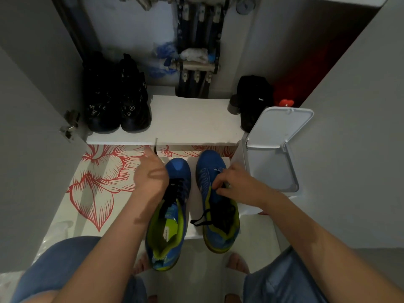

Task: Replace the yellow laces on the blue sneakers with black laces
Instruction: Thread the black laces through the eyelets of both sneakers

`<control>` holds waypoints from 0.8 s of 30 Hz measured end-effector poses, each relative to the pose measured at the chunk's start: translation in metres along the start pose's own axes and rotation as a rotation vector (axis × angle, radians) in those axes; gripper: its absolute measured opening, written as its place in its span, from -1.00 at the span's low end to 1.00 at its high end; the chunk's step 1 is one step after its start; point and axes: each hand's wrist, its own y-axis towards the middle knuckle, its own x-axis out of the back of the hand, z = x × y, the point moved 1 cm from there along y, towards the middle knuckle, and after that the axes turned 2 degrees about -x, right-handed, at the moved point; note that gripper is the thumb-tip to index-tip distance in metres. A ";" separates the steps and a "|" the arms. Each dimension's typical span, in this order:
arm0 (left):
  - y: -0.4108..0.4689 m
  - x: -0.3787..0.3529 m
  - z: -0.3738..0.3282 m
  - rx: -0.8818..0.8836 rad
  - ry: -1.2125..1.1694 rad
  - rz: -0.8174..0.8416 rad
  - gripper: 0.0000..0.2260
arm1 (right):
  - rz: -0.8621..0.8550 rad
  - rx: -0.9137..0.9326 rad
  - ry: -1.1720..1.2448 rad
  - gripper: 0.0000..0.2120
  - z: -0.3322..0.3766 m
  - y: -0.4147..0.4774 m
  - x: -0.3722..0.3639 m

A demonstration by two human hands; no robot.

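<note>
The black lace [155,147] ran up and far-left from the left blue sneaker [178,171], its tip pinched in your left hand [150,173], while your right hand [236,184] curled at the right sneaker's [208,169] eyelets, grip unclear, both shoes lengthwise near-to-far.

We face an open grey cabinet [39,95]: pipes [196,66] run down its back wall above a white shelf [188,119]. Below us, a red-flowered mat [102,171] lies on the floor [196,248]; light is dim.
</note>
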 end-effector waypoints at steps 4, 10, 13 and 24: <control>-0.005 0.003 0.000 -0.061 0.330 0.146 -0.71 | 0.058 0.098 -0.108 -0.80 0.005 -0.001 -0.005; -0.024 -0.014 -0.028 -0.325 0.052 0.480 -0.79 | 0.054 0.091 -0.133 -0.82 0.001 0.004 -0.008; -0.039 -0.027 -0.030 -0.417 0.165 0.781 -0.76 | -0.018 0.076 -0.019 -0.87 0.002 0.005 -0.003; -0.038 -0.043 -0.029 -0.474 0.158 0.843 -0.91 | 0.110 0.118 -0.049 -0.69 0.011 0.004 -0.009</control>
